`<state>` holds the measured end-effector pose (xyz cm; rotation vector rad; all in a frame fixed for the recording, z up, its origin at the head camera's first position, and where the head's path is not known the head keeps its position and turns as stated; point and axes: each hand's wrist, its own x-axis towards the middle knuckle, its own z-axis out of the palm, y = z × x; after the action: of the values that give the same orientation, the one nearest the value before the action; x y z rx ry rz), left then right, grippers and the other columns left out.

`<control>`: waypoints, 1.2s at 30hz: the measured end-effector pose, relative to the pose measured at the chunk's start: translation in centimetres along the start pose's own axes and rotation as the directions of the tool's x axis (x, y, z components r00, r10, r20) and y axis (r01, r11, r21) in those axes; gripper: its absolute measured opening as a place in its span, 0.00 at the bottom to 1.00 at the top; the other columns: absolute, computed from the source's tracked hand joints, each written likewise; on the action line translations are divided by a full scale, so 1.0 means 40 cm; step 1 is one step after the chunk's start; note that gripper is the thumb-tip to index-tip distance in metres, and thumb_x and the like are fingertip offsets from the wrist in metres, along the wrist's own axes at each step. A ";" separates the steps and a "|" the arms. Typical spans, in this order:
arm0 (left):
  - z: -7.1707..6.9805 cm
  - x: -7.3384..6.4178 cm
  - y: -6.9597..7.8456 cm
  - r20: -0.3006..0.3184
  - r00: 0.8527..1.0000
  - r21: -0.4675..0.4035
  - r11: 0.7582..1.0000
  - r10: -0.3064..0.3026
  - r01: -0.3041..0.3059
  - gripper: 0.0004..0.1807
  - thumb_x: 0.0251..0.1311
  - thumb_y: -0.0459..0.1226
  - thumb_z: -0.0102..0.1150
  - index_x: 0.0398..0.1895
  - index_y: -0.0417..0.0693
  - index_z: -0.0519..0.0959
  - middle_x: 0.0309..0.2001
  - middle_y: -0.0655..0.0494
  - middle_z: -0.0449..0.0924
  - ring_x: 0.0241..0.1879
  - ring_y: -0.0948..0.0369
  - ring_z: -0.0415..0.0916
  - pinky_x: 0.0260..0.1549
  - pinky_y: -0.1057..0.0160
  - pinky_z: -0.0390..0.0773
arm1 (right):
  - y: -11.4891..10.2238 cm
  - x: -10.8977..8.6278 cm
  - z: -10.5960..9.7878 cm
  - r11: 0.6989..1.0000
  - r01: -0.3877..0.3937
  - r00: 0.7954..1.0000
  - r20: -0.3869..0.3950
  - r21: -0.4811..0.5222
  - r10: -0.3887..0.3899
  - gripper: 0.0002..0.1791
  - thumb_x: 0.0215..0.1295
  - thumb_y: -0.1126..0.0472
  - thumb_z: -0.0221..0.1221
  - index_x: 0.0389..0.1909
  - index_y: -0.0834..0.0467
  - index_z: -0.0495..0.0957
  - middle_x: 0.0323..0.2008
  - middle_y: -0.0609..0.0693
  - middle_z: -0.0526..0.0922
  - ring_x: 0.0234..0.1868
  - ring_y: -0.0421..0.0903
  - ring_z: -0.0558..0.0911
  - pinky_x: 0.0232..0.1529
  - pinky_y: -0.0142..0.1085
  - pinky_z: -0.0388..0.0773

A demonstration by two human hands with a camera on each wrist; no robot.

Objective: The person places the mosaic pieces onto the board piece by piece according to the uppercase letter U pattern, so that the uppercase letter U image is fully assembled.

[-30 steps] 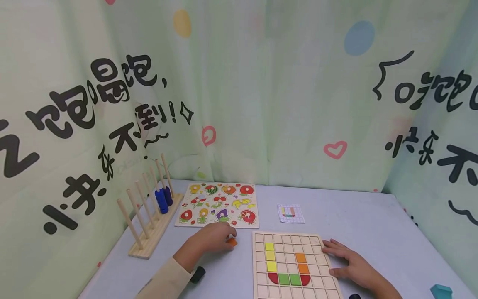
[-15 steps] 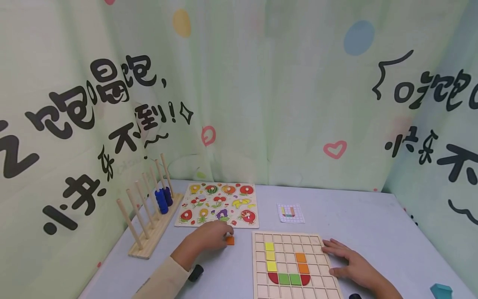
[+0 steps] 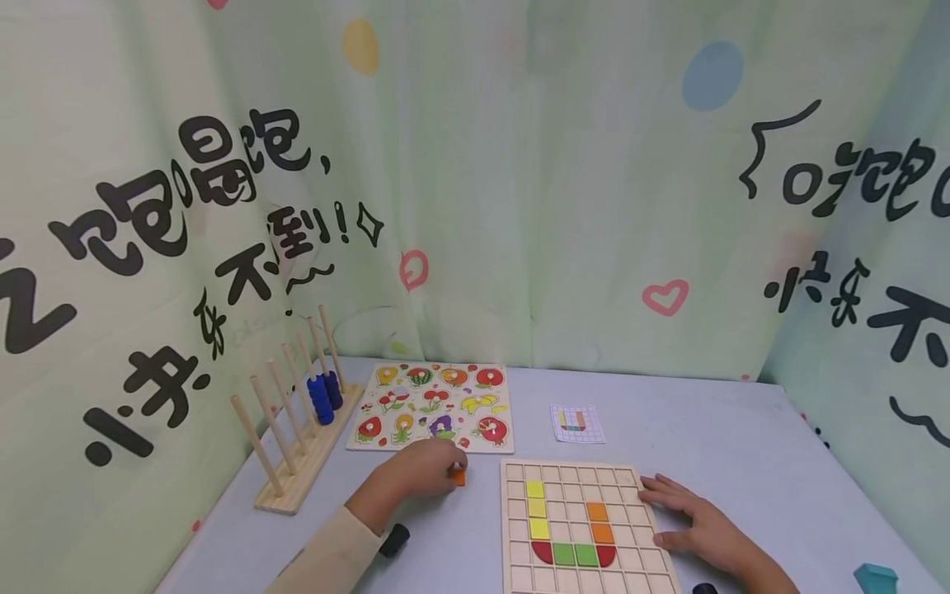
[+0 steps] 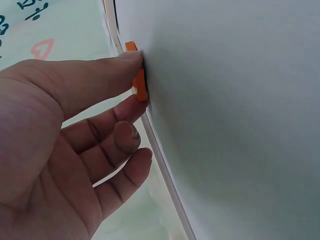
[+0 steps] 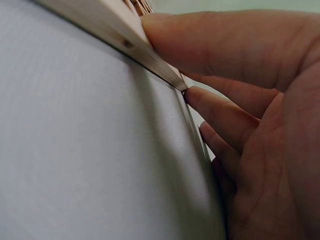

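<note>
My left hand (image 3: 426,469) pinches a small orange tile (image 4: 140,82) between thumb and forefinger, down at the tabletop just in front of the fruit puzzle board. The other left fingers curl loosely beneath. My right hand (image 3: 690,524) lies along the right side of a wooden grid board (image 3: 560,582), with thumb and fingertips touching its edge (image 5: 165,70). On the grid, yellow tiles (image 3: 538,509) form a column at left, green tiles (image 3: 576,555) with a red rounded tile (image 3: 543,553) at each end run along the bottom, and two orange tiles (image 3: 599,523) stand at right.
A fruit puzzle board (image 3: 436,408) lies at the back, left of a small pattern card (image 3: 577,424). A wooden peg rack (image 3: 297,470) with blue beads stands far left. A black cylinder (image 3: 395,540) lies by the left forearm; a teal block (image 3: 876,577) is at front right.
The orange tile has turned and come down slightly in the left fingers, from tilted to nearly level. My right hand and the grid board have stayed in place.
</note>
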<state>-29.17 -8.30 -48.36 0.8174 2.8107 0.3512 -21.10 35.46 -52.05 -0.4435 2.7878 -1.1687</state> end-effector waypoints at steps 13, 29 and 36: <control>-0.005 0.018 0.023 0.000 1.000 0.069 0.997 0.028 -0.028 0.09 0.56 0.42 0.70 0.40 0.57 0.83 0.31 0.69 0.72 0.32 0.66 0.69 0.36 0.66 0.75 | 0.000 -0.002 0.001 1.000 0.005 1.000 -0.001 0.000 -0.005 0.34 0.49 0.48 0.70 0.59 0.56 0.78 0.67 0.63 0.66 0.55 0.09 0.45 0.59 0.69 0.50; -0.013 0.030 0.081 -0.023 0.999 0.070 0.997 0.045 -0.043 0.11 0.55 0.44 0.70 0.41 0.58 0.82 0.31 0.68 0.71 0.31 0.67 0.69 0.34 0.68 0.75 | 0.003 -0.002 0.000 1.000 -0.009 1.000 -0.001 0.003 0.009 0.35 0.49 0.47 0.70 0.59 0.55 0.78 0.68 0.61 0.66 0.58 0.13 0.47 0.60 0.69 0.50; -0.020 0.050 0.100 -0.025 0.998 0.052 0.997 0.060 -0.058 0.11 0.56 0.43 0.70 0.42 0.58 0.83 0.31 0.68 0.72 0.32 0.67 0.69 0.35 0.68 0.75 | -0.004 -0.003 0.000 1.000 -0.024 1.000 0.002 0.009 0.023 0.35 0.48 0.47 0.70 0.59 0.55 0.78 0.68 0.60 0.66 0.65 0.22 0.52 0.61 0.68 0.50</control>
<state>-29.02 -4.07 -46.72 0.9146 2.8356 0.3019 -20.96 35.37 -51.93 -0.4096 2.7773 -1.1749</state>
